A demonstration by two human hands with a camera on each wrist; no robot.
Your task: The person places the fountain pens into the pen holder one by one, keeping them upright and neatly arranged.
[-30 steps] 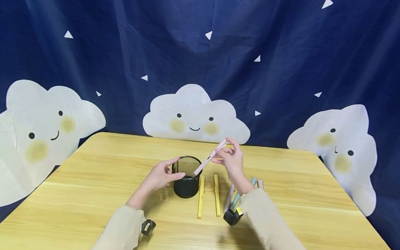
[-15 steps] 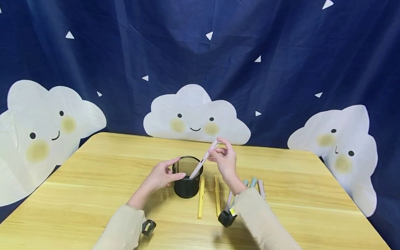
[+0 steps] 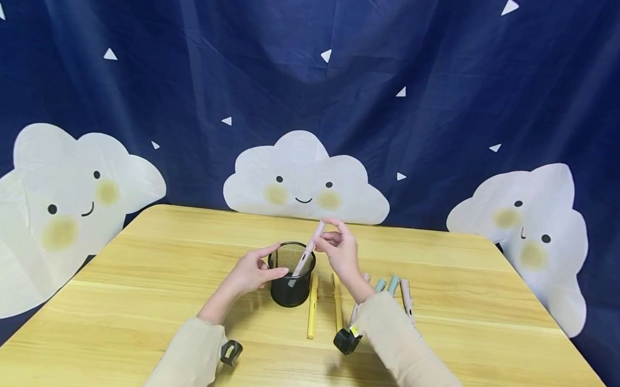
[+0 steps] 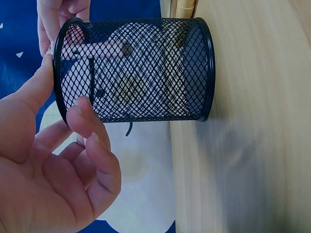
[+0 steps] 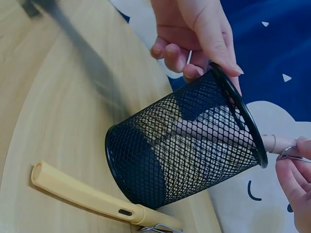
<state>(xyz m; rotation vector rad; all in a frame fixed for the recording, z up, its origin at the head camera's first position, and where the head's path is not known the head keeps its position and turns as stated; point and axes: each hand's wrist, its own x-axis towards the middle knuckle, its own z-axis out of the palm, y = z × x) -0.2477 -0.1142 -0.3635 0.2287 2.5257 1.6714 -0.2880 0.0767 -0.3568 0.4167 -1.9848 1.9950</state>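
Observation:
My left hand (image 3: 246,274) holds a black mesh pen holder (image 3: 290,293) by its rim, thumb and forefinger on opposite sides. The pen holder stands upright on the table. My right hand (image 3: 341,255) pinches a pale pink pen (image 3: 313,240) near its upper end. The pen slants down through the mouth of the holder; its lower part (image 4: 104,50) shows through the mesh in the left wrist view, above the holder's base. In the right wrist view, a metal clip on the pen is beside my right fingers (image 5: 290,182).
Two yellow pens (image 3: 312,310) (image 3: 337,303) lie just right of the holder. Beyond them, partly under my right forearm, are blue-green pens (image 3: 393,284) and pink pens (image 3: 407,298). The wooden table (image 3: 126,289) ends at a blue cloud-print curtain (image 3: 315,94).
My right hand has moved left and slightly down, bringing the pink pen from over the rim to inside the holder. My left hand keeps its hold on the holder.

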